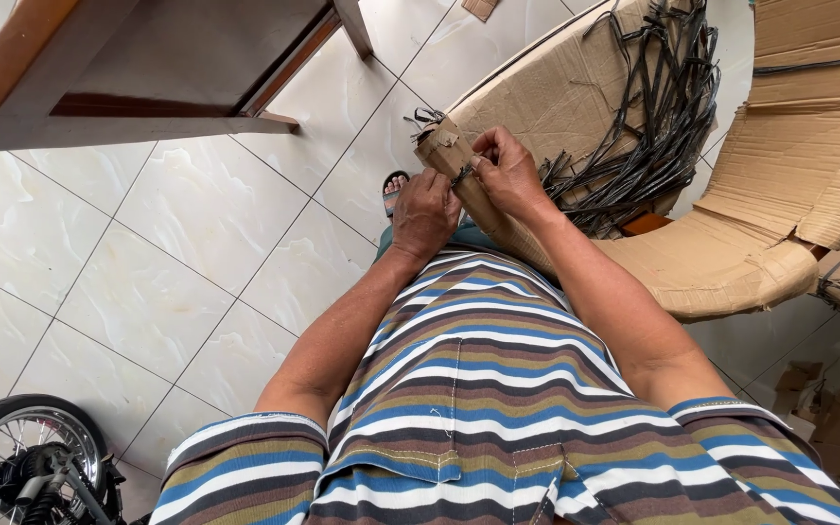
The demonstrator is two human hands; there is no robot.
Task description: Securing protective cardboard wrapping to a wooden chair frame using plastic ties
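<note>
Seen from above, two hands meet ahead of the person's chest. The left hand (424, 212) and right hand (506, 171) sit side by side, both touching a cardboard-wrapped bar (447, 156) that slants up to the left from between them. To the right of the hands lies a large cardboard-wrapped piece (731, 262), with a bundle of straps (653, 117) lying on it. Below the hands, on the tiled floor (167, 262), a sandalled foot (394, 190) shows. A wooden frame (148, 107) stands at upper left, and a wheel (21, 452) sits at lower left.
</note>
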